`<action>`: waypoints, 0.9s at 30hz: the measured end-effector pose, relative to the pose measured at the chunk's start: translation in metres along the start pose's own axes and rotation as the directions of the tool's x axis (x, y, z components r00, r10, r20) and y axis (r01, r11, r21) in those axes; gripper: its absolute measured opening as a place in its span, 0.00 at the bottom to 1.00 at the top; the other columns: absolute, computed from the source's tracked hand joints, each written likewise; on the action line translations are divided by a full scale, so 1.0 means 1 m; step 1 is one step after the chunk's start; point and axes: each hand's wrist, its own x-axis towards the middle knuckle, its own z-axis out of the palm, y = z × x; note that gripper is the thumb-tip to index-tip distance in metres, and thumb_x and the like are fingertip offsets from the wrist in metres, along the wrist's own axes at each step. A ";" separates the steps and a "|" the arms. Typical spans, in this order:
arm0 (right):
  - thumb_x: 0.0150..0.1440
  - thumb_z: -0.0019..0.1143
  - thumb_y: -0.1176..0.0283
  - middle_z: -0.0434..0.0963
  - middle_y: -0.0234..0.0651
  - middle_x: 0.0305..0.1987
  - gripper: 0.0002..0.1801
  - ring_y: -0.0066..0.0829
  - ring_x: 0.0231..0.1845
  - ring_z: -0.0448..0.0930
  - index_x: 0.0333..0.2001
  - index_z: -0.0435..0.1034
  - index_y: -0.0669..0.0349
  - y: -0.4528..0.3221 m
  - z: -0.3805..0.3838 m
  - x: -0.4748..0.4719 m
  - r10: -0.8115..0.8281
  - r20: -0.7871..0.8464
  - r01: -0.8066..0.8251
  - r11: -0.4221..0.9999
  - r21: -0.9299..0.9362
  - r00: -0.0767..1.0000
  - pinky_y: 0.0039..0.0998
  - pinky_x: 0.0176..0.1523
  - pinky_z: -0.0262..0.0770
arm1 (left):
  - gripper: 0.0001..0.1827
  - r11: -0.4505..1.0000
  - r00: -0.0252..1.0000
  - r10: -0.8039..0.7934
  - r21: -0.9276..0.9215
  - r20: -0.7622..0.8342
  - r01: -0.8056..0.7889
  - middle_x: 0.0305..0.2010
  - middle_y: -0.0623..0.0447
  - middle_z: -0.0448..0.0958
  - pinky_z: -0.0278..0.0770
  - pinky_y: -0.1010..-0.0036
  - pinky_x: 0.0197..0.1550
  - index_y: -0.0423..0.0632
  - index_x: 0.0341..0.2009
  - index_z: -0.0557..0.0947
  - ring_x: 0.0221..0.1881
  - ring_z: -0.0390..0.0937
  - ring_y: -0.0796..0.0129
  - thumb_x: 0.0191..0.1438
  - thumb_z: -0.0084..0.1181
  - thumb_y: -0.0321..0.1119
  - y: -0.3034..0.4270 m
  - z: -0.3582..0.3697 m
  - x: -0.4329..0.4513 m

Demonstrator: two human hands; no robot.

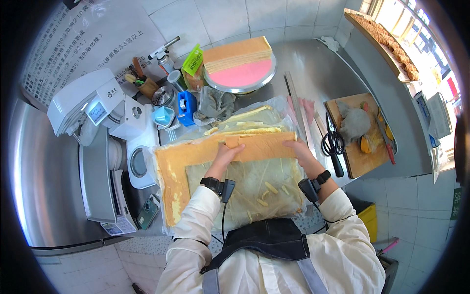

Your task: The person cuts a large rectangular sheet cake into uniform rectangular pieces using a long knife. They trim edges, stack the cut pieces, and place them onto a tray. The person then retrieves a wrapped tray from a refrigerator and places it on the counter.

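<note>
A strip of sponge cake (262, 147) is held between my two hands above a larger sheet of sponge cake (170, 176). My left hand (224, 156) grips its left part, where a short cake piece overlaps it. My right hand (302, 152) grips its right end. Under the strip, crinkled film (235, 191) bears thin cake trimmings (271, 187). Beyond it, more cream-coloured cake edges lie on film. At the back, a stack of long cake layers (240, 55) rests on a pink round board (240, 75) on a metal turntable (272, 75).
A metal ruler (297, 106) lies right of the film, near scissors (333, 141), a black-handled knife (337, 165) and a wooden cutting board (358, 161). On the left stand a white mixer (125, 114), a blue tape dispenser (186, 109) and a phone (148, 212).
</note>
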 end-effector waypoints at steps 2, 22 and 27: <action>0.48 0.59 0.70 0.76 0.41 0.45 0.22 0.34 0.46 0.76 0.47 0.69 0.68 -0.001 0.004 -0.003 -0.067 0.052 0.069 0.996 -0.051 0.996 0.31 0.49 0.70 | 0.33 1.000 1.000 -0.023 -0.018 -0.020 0.023 0.49 0.47 0.75 0.70 0.72 0.50 0.36 0.53 0.69 0.49 0.73 0.65 0.46 0.67 0.39 -0.007 -0.006 -0.001; 0.54 0.54 0.72 0.73 0.38 0.49 0.21 0.30 0.51 0.73 0.51 0.65 0.68 -0.149 0.055 0.003 -0.067 0.253 0.058 0.997 0.044 0.965 0.30 0.55 0.67 | 0.29 0.968 0.995 -0.091 -0.238 -0.034 0.081 0.49 0.51 0.75 0.73 0.73 0.44 0.45 0.54 0.70 0.46 0.74 0.67 0.51 0.61 0.44 0.124 -0.054 0.003; 0.55 0.51 0.72 0.72 0.42 0.50 0.20 0.33 0.52 0.73 0.49 0.65 0.72 -0.223 0.083 0.074 -0.133 0.333 0.082 0.983 0.162 0.933 0.34 0.56 0.67 | 0.26 0.959 0.991 0.089 -0.276 0.097 -0.060 0.50 0.54 0.74 0.73 0.72 0.45 0.50 0.55 0.69 0.49 0.73 0.68 0.54 0.58 0.43 0.184 -0.075 0.084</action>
